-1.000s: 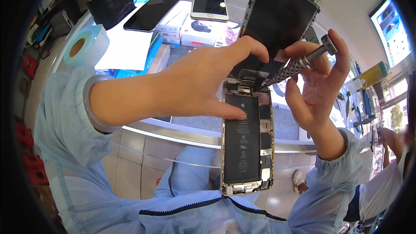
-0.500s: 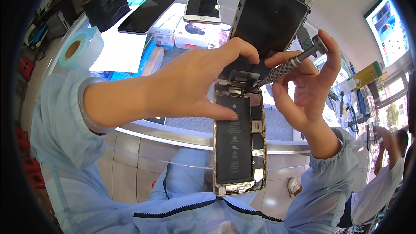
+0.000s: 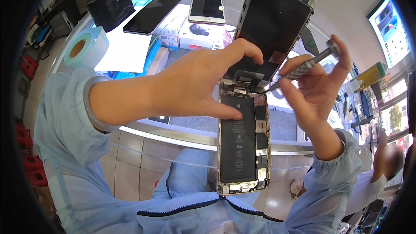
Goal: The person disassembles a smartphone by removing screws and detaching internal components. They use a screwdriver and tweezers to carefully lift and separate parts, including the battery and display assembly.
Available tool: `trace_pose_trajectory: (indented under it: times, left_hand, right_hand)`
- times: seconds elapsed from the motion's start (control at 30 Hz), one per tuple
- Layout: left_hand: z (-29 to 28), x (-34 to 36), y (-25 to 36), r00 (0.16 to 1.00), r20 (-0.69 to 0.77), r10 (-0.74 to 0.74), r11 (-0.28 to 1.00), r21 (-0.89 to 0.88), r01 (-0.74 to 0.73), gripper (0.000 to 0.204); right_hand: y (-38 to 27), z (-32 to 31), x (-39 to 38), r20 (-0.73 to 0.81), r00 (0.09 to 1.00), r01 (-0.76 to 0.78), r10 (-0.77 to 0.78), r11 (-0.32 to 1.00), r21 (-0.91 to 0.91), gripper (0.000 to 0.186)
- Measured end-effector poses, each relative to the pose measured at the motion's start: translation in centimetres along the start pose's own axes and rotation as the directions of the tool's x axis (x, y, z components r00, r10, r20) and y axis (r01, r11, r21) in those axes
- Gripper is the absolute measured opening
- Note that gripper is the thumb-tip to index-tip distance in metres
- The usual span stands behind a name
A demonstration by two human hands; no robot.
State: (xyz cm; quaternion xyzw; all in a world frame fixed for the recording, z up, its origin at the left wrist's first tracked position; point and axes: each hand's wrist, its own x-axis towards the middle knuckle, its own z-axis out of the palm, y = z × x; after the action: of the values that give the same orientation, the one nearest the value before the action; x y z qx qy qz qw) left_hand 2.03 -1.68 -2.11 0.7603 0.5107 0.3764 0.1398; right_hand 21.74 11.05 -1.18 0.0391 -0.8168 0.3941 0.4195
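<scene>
An opened smartphone lies lengthwise in front of me, its body (image 3: 237, 151) showing a long black battery (image 3: 237, 136). Its dark screen half (image 3: 273, 17) is folded up at the far end. My left hand (image 3: 201, 76) holds the phone at the fold: the thumb lies on the battery and the bent index finger touches the screen half, while the other fingers are hidden. In my right hand (image 3: 316, 93) is a grey screwdriver (image 3: 305, 67) with a knurled grip, slanted, a finger against its end cap. Its slightly blurred tip is near the body's upper right corner.
On the glass counter are a white phone (image 3: 207, 8), a black phone (image 3: 151, 14), small boxes (image 3: 168, 28), a label roll (image 3: 84, 47) and a black holder (image 3: 110, 8). A yellow bottle (image 3: 372, 76) is at right. Another person (image 3: 377, 177) appears at the right edge.
The screwdriver has shifted right, its tip moving from the connectors toward the body's right edge, and it leans flatter. My left hand keeps its place on the phone. The whole view shifts slightly.
</scene>
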Motion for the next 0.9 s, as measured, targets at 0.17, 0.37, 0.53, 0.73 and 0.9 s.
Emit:
trace_pose_trajectory:
  times: [0.17,0.37,0.53,0.73,0.9]
  left_hand:
    - [0.1,-0.1,-0.2,1.0,-0.002,0.028,1.0,-0.008,-0.028,0.076]
    - [-0.1,-0.1,0.0,1.0,0.013,0.017,1.0,-0.008,-0.017,0.076]
    - [0.2,0.0,-0.5,1.0,-0.002,0.018,1.0,-0.022,-0.018,0.076]
    - [0.2,0.0,-0.4,0.998,-0.016,0.061,0.998,-0.021,-0.062,0.076]
    - [0.1,-0.1,-0.4,1.0,0.002,0.009,1.0,-0.023,-0.009,0.077]
  right_hand:
    - [-0.1,-0.6,-0.1,-0.037,0.998,-0.055,0.054,0.998,-0.011,0.088]
    - [0.2,0.3,-0.1,-0.017,0.998,-0.053,0.053,0.998,-0.015,0.089]
    - [0.1,0.1,-0.2,0.007,1.0,-0.025,0.026,0.994,-0.11,0.089]
    - [0.0,-0.2,-0.1,0.017,1.0,-0.008,0.011,0.992,-0.129,0.088]
    - [0.0,-0.1,-0.1,0.017,1.0,-0.003,0.005,0.993,-0.12,0.088]
